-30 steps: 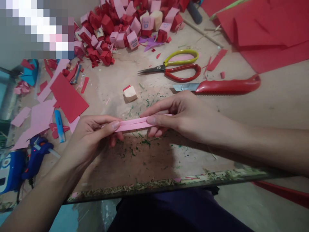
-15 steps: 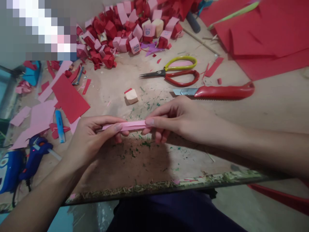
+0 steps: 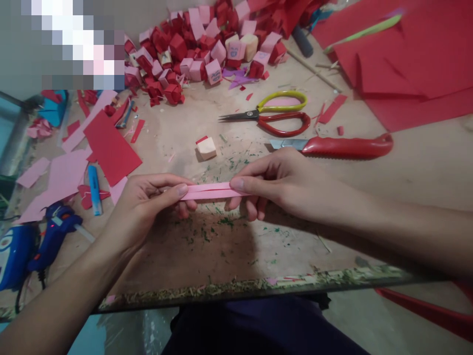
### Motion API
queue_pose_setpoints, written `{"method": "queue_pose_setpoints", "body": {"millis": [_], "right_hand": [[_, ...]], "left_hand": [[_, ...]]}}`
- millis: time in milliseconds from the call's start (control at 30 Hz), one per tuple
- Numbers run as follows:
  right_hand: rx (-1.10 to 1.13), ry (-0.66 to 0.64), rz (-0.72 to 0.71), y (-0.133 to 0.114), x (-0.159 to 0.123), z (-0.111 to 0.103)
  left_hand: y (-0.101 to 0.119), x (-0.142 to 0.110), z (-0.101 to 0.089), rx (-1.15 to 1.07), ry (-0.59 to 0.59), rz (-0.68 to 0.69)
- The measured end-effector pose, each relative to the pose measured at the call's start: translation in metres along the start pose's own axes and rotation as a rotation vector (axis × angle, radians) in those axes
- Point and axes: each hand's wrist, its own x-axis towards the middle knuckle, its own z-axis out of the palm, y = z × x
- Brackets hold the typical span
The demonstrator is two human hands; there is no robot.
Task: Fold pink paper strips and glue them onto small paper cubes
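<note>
Between my two hands a folded pink paper strip point(image 3: 209, 192) is stretched level above the table, with a thin red line showing along its middle. My left hand point(image 3: 158, 199) pinches its left end between thumb and fingers. The right end is pinched by my right hand point(image 3: 269, 182). Just beyond the strip lies a small pale block point(image 3: 206, 148) with a bit of red at its back edge. A red-handled utility knife point(image 3: 343, 146) rests behind my right hand, its blade pointing left. Scissors point(image 3: 281, 112) with one yellow and one red handle lie farther back.
Many red and pink paper cubes point(image 3: 177, 49) are heaped at the back. Red sheets point(image 3: 417, 64) cover the back right. At left are paper pieces point(image 3: 111, 148), a blue marker point(image 3: 94, 190) and a blue glue gun point(image 3: 55, 236). The table's front edge point(image 3: 192, 293) is rough.
The strip has been turned or spread a little, so the red line along its middle now shows. My right hand has shifted slightly right. The whole view has moved slightly.
</note>
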Motion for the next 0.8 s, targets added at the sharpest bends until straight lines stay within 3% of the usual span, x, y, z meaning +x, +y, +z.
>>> {"method": "queue_pose_setpoints", "body": {"millis": [400,633,800], "right_hand": [[-0.081,0.004,-0.030,-0.007,-0.001,-0.003],[-0.230,-0.043,-0.076,-0.009,-0.005,0.007],[-0.277,-0.067,-0.097,-0.011,-0.007,0.014]], "left_hand": [[0.004,-0.001,0.003,0.148,0.039,0.053],[0.011,-0.010,0.006,0.517,-0.092,0.253],[0.007,-0.009,0.009,0.620,-0.190,0.315]]}}
